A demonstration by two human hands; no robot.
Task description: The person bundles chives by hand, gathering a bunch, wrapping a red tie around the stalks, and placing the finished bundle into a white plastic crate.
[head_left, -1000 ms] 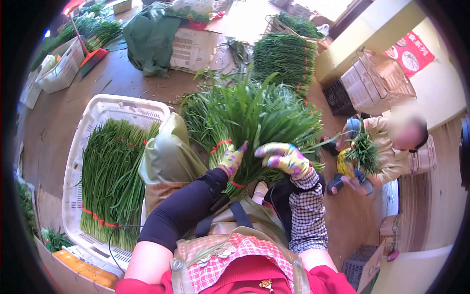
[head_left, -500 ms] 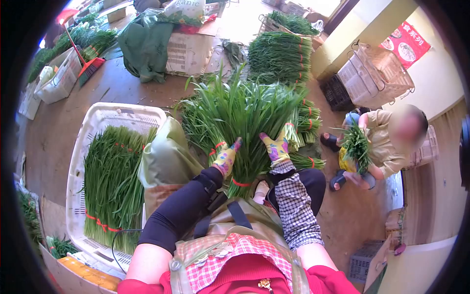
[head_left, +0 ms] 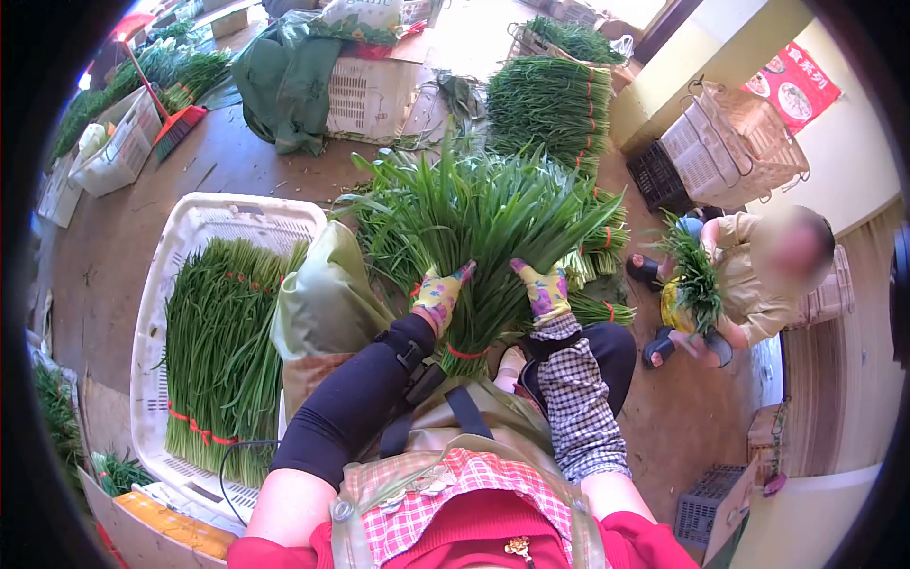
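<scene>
A large bundle of green chives [head_left: 488,223] stands upright in front of me, its long leaves fanning out at the top. A red band [head_left: 466,354] ties it near the stem ends. My left hand [head_left: 440,296], in a yellow floral glove, grips the bundle's left side, fingers partly hidden. On the right side my right hand [head_left: 544,290], in a matching glove, presses its thumb against the leaves; the other fingers are mostly hidden. Behind the bundle lie more tied chives [head_left: 607,237].
At my left, a white plastic crate [head_left: 142,379] holds banded chives [head_left: 223,351], with an olive cloth [head_left: 322,294] over its edge. A seated co-worker [head_left: 758,275] handles greens on the right. Stacked chives [head_left: 550,109] and a covered crate [head_left: 370,100] stand ahead.
The leaf tops of the bundle have spread wider and lean more to the right. Both hands stay on its sides. The co-worker's greens have shifted slightly.
</scene>
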